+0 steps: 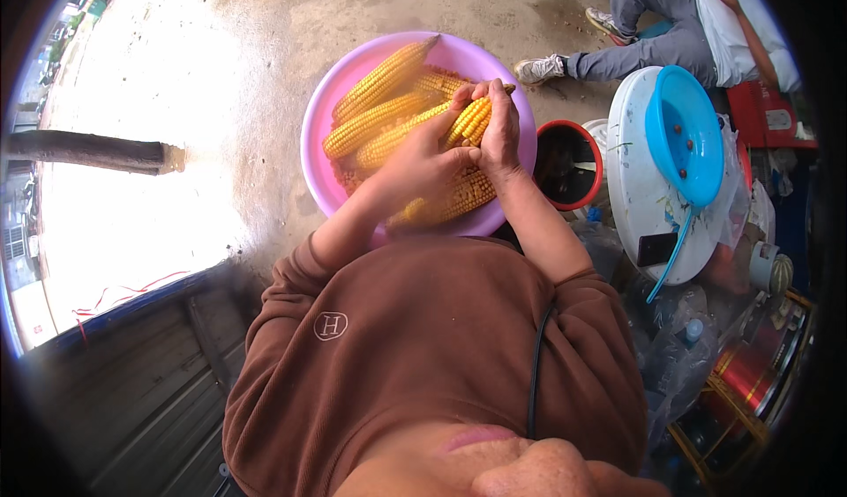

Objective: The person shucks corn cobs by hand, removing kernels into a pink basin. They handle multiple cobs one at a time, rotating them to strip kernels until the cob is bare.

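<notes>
Over a pink plastic basin [319,186], both hands are closed around an ear of yellow corn [473,118]. My left hand [427,156] wraps it from the left, its thumb across the lower end. Pressed along the right side of the same ear is my right hand [501,130], fingers near the dark tip. Several whole ears lie in the basin, among them a long corn ear [380,80] at the back left. Below my hands, another corn ear [473,194] has loose kernels on it. More loose kernels [347,174] show at the basin's left, partly hidden.
Right of the basin stands a red-rimmed bucket [599,173]. A white round surface [628,186] carries a blue plastic dipper [701,133] with small round reddish things and a dark phone [656,249]. A person [675,50] sits at upper right. Plastic bags [681,351] lie lower right.
</notes>
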